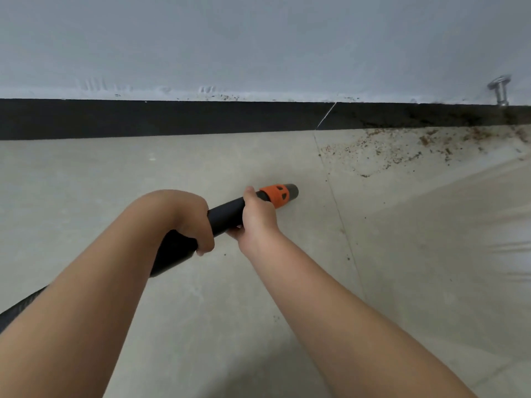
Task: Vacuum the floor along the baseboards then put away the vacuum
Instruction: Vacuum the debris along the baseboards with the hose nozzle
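At the far left the ribbed black hose (17, 311) runs in from the frame's edge and passes under the left forearm, widening into the black vacuum wand (227, 215). The left hand (189, 219) wraps over the wand's rear section, fingers curled fully round it. Just ahead, the right hand (257, 216) grips the same tube near its front, thumb lying along the top and touching the orange collar (276, 195). Beyond that hand the grey nozzle tip (292, 191) points forward and to the right, low over the pale floor (115, 173); whether it touches cannot be told. Well ahead of both hands runs the black baseboard (172, 119) under a grey wall (258, 38). To the right of the hands, past a tile joint, brown debris (402, 147) lies scattered against the baseboard, and a metal door stop (500, 91) juts out from the wall above it. Farther right lies a pale sheet (474, 225). The risks ahead, as I judge them: the nozzle could suck in the sheet's edge and clog, or knock the stop, or the sweep could miss the crumbs tight in the corner.
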`<state>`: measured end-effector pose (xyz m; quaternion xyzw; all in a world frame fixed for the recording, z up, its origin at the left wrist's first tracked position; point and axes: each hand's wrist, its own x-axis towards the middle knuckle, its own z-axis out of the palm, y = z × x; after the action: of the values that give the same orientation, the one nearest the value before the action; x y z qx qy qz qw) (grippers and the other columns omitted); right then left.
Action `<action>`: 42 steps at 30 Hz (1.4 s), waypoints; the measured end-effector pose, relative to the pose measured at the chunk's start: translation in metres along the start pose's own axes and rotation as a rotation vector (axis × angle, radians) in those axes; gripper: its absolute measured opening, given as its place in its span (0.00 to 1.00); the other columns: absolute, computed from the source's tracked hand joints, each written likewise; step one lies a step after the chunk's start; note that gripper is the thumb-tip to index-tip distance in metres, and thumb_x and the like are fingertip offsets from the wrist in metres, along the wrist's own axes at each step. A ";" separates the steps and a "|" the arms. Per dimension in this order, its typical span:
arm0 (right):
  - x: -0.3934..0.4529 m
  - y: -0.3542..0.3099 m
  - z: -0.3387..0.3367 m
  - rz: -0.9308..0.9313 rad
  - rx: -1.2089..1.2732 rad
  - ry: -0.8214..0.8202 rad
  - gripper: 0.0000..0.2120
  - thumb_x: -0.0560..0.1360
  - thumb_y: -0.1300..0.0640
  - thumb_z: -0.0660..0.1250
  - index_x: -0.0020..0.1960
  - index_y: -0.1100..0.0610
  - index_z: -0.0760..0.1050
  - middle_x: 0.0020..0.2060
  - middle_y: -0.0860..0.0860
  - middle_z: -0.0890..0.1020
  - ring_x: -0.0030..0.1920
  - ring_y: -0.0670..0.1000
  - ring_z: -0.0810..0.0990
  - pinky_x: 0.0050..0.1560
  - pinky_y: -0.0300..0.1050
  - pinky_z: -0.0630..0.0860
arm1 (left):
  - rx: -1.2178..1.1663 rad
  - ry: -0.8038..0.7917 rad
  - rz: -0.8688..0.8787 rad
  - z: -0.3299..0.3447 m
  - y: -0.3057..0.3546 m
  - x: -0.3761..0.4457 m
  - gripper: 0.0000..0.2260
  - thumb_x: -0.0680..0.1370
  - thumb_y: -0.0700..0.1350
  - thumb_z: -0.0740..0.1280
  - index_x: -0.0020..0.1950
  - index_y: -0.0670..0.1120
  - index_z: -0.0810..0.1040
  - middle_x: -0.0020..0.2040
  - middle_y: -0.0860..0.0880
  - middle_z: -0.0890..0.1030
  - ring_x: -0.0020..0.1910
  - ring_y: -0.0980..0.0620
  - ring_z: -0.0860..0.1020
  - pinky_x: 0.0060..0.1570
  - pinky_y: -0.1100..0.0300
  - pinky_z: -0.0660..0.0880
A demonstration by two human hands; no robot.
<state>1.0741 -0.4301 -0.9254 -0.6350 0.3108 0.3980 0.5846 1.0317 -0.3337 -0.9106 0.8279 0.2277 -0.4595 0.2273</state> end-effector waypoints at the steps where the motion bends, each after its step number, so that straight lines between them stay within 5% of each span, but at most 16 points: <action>1: 0.001 0.006 0.000 0.009 -0.003 -0.006 0.20 0.79 0.51 0.60 0.67 0.59 0.63 0.54 0.54 0.72 0.52 0.56 0.73 0.46 0.51 0.76 | 0.004 -0.018 -0.003 0.004 -0.004 0.001 0.11 0.66 0.44 0.71 0.46 0.46 0.76 0.41 0.48 0.80 0.43 0.47 0.80 0.45 0.58 0.75; 7: 0.015 0.002 -0.022 0.011 0.000 -0.032 0.16 0.79 0.51 0.60 0.63 0.58 0.65 0.53 0.55 0.73 0.54 0.57 0.74 0.45 0.52 0.77 | -0.059 0.022 0.013 0.016 0.010 0.008 0.08 0.64 0.44 0.71 0.39 0.47 0.73 0.39 0.48 0.80 0.43 0.46 0.81 0.44 0.56 0.76; 12: 0.023 -0.026 -0.053 0.007 -0.020 0.053 0.14 0.80 0.52 0.60 0.61 0.58 0.65 0.49 0.55 0.72 0.49 0.57 0.73 0.50 0.55 0.76 | -0.165 0.151 0.068 0.032 0.057 0.017 0.09 0.67 0.42 0.70 0.45 0.45 0.73 0.36 0.49 0.75 0.37 0.50 0.76 0.34 0.62 0.70; 16: 0.023 -0.042 -0.063 0.022 -0.077 0.104 0.19 0.79 0.52 0.60 0.65 0.61 0.65 0.57 0.58 0.75 0.57 0.60 0.75 0.53 0.56 0.76 | -0.123 0.246 0.121 0.033 0.074 0.011 0.08 0.69 0.44 0.69 0.44 0.47 0.72 0.36 0.51 0.74 0.36 0.53 0.73 0.31 0.64 0.66; 20: 0.010 -0.018 -0.070 0.042 -0.044 0.073 0.22 0.79 0.48 0.60 0.67 0.61 0.64 0.50 0.56 0.73 0.44 0.55 0.73 0.52 0.56 0.79 | -0.050 0.128 0.154 0.031 0.063 -0.006 0.07 0.67 0.43 0.69 0.40 0.50 0.71 0.38 0.52 0.77 0.36 0.54 0.75 0.33 0.63 0.69; 25: 0.008 0.008 -0.067 0.056 -0.009 0.038 0.26 0.78 0.47 0.61 0.69 0.61 0.61 0.59 0.57 0.75 0.56 0.58 0.76 0.56 0.55 0.77 | -0.005 0.075 0.137 0.042 0.051 -0.016 0.07 0.68 0.42 0.68 0.42 0.49 0.71 0.39 0.52 0.77 0.36 0.55 0.75 0.33 0.65 0.70; 31: 0.015 -0.012 -0.075 -0.061 -0.089 0.144 0.24 0.79 0.49 0.59 0.69 0.63 0.61 0.60 0.58 0.76 0.57 0.58 0.77 0.57 0.48 0.74 | -0.087 0.175 0.229 0.050 0.067 0.001 0.09 0.70 0.44 0.69 0.40 0.50 0.69 0.38 0.53 0.75 0.36 0.58 0.72 0.33 0.66 0.66; 37: 0.029 -0.058 -0.080 -0.158 -0.289 0.198 0.25 0.80 0.49 0.56 0.71 0.64 0.61 0.65 0.57 0.72 0.62 0.57 0.74 0.60 0.46 0.69 | -0.421 0.211 0.305 0.051 0.070 0.004 0.18 0.68 0.48 0.75 0.52 0.49 0.70 0.45 0.53 0.76 0.43 0.57 0.76 0.39 0.67 0.72; 42: 0.033 -0.072 -0.076 -0.208 -0.359 0.180 0.25 0.80 0.48 0.56 0.70 0.63 0.63 0.64 0.56 0.73 0.62 0.56 0.74 0.58 0.44 0.69 | -0.318 0.349 0.230 0.061 0.067 0.005 0.22 0.67 0.47 0.75 0.55 0.47 0.67 0.48 0.50 0.75 0.45 0.53 0.74 0.37 0.65 0.70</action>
<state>1.1627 -0.4938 -0.9188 -0.7905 0.2189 0.3261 0.4699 1.0337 -0.4218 -0.9330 0.8689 0.2371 -0.2393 0.3627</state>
